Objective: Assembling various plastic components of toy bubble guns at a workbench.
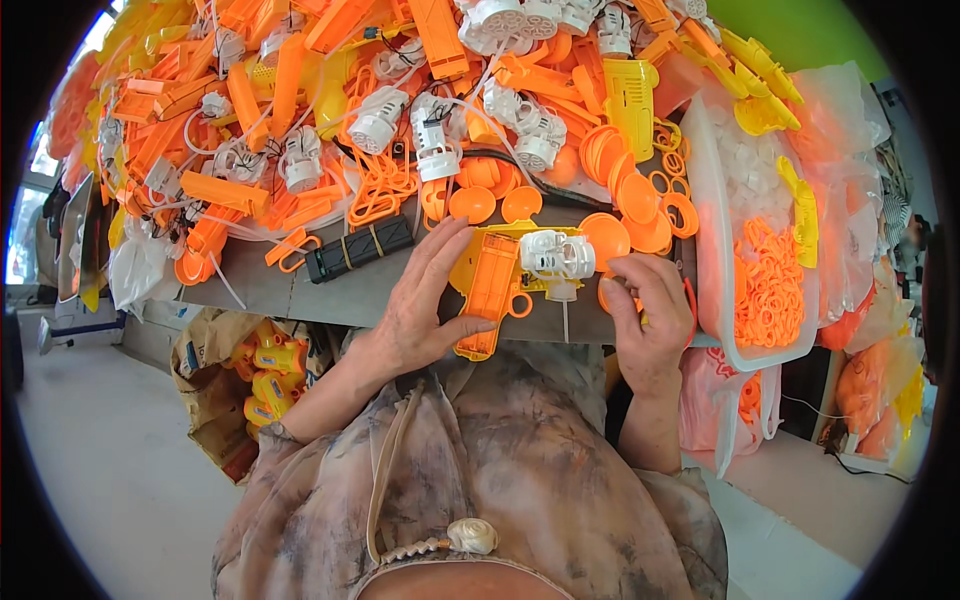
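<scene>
Before me at the table's front edge lies a yellow plastic shell [462, 272], open side up. An orange box-shaped part [490, 290] and a white motor unit [557, 254] with a thin tube sit in it. My left hand [425, 300] holds the shell at its left side, fingers stretched along the edge, thumb on the orange part. An orange ring [520, 304] shows beside that part. My right hand [652, 315] is closed in a pinch right of the motor unit; bits of orange and yellow show at its fingers, too covered to name. Orange round caps [605, 236] lie just behind it.
A heap of orange parts [250, 100] and white motor units [380, 118] covers the table's back. To the right stands a clear bin [710, 290] with small orange rings. A black bar [360, 248] lies left. Below, a paper bag [205, 380] holds yellow-orange pieces.
</scene>
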`<state>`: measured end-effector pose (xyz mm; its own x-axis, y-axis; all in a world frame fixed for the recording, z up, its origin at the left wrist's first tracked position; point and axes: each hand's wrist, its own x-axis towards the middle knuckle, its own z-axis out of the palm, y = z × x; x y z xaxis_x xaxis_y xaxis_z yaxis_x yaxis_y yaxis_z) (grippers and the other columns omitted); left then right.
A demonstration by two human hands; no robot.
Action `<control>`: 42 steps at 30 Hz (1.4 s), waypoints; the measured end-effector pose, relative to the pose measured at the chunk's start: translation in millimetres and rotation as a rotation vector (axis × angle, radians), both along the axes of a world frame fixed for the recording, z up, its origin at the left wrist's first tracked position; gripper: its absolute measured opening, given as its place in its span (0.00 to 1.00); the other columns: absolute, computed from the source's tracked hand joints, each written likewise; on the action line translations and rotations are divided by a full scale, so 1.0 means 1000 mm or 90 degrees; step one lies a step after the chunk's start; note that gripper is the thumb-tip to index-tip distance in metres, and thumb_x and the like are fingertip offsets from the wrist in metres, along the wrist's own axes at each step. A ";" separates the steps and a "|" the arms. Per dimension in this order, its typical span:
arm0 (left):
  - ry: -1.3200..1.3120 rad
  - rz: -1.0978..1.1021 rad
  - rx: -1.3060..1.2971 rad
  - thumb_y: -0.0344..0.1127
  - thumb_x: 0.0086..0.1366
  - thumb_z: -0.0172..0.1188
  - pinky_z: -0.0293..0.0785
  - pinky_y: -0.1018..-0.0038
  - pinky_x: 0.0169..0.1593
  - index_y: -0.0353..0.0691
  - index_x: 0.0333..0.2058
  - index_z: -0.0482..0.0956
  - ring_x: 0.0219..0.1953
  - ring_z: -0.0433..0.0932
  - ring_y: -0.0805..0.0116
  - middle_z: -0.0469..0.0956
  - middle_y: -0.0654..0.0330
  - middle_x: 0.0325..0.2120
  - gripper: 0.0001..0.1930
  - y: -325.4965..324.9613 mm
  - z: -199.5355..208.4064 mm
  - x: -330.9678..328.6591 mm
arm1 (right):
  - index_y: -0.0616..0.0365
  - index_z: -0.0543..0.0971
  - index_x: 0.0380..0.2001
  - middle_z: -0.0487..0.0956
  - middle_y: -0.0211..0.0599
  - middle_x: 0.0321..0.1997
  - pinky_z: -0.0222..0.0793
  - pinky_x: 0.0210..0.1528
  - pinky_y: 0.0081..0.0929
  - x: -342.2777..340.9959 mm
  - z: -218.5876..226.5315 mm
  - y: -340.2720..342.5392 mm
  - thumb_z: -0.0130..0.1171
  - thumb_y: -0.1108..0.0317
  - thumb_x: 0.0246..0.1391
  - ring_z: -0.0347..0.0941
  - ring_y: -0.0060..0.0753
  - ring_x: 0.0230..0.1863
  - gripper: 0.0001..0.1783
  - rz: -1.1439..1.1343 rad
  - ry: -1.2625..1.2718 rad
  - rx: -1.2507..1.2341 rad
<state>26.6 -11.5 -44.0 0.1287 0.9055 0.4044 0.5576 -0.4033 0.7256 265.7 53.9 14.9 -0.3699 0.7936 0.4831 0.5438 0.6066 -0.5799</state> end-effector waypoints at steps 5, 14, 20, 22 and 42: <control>-0.019 -0.008 -0.008 0.34 0.41 0.73 0.57 0.63 0.62 0.33 0.61 0.55 0.63 0.57 0.49 0.56 0.45 0.61 0.49 0.004 0.001 0.003 | 0.65 0.77 0.34 0.75 0.38 0.35 0.68 0.32 0.21 0.010 -0.009 -0.006 0.60 0.82 0.44 0.71 0.29 0.32 0.11 -0.016 0.019 -0.009; 0.025 0.013 -0.064 0.33 0.43 0.72 0.58 0.61 0.62 0.36 0.60 0.54 0.62 0.57 0.48 0.55 0.45 0.60 0.47 0.005 0.005 0.006 | 0.62 0.77 0.34 0.74 0.39 0.33 0.68 0.33 0.28 0.010 0.004 -0.011 0.65 0.80 0.39 0.72 0.38 0.33 0.14 0.045 -0.004 0.002; -0.006 0.014 -0.084 0.32 0.43 0.72 0.54 0.63 0.64 0.35 0.60 0.55 0.64 0.54 0.53 0.55 0.48 0.61 0.47 0.007 0.005 0.007 | 0.62 0.77 0.33 0.75 0.39 0.33 0.69 0.34 0.28 0.034 0.039 -0.002 0.64 0.80 0.39 0.72 0.38 0.33 0.14 0.071 -0.074 0.021; 0.006 0.018 -0.077 0.34 0.43 0.72 0.56 0.62 0.63 0.36 0.61 0.54 0.63 0.55 0.51 0.55 0.46 0.61 0.47 0.007 0.006 0.008 | 0.62 0.77 0.34 0.75 0.38 0.33 0.68 0.35 0.27 0.050 0.053 0.010 0.61 0.80 0.41 0.72 0.35 0.34 0.12 0.058 -0.129 0.041; -0.089 0.102 -0.013 0.30 0.52 0.66 0.63 0.65 0.57 0.31 0.52 0.66 0.56 0.66 0.52 0.63 0.45 0.54 0.29 -0.002 -0.007 0.003 | 0.62 0.77 0.34 0.77 0.42 0.30 0.67 0.36 0.29 0.136 0.019 0.193 0.55 0.64 0.52 0.73 0.36 0.32 0.12 -0.271 -0.166 -0.004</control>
<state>29.2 -13.3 -51.0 -0.0735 0.9183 0.3890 0.5064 -0.3016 0.8078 402.0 247.0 33.6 -0.1204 0.9030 0.4124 0.8694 0.2964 -0.3953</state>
